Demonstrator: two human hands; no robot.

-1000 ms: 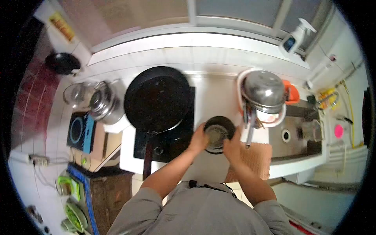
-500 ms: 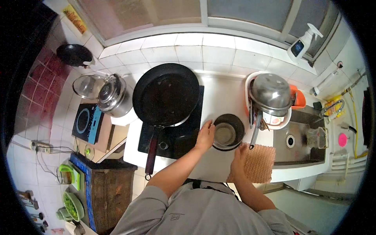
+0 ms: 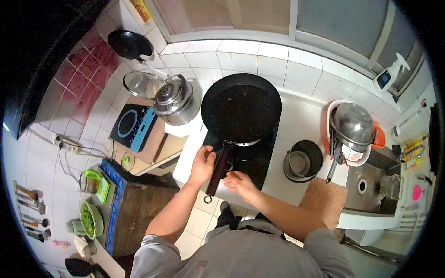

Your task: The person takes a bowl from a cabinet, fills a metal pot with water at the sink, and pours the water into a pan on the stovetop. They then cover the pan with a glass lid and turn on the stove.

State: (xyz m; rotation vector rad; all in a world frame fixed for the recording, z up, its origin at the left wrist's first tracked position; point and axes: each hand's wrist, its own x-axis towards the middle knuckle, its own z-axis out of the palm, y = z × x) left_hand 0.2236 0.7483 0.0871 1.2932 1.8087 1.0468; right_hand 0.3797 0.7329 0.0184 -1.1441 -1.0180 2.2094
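The frying pan is the thing nearest to both hands; it stands on the black cooktop, and its dark handle points toward the person. What has just changed is the place of the hands: one second ago they were around the dark pot, then they parted from it, and now they are at the two sides of this handle. The left hand is just beside the handle, with the fingers loosely bent and not closed around it. The right hand is at the other side, also with the fingers apart and holding nothing that I can see. If some fingertip touches the handle, I cannot tell. So, as I judge, the work of the hands has passed from the pot to the pan, and the pot is released. It stands upright on the white counter, to the right of the cooktop, with no hand on it. Farther right, the textured brown mat lies near the pot, and behind it a domed metal vessel rests over the basin, beside the sink. On the left side, the steel kettle stands near the pan.
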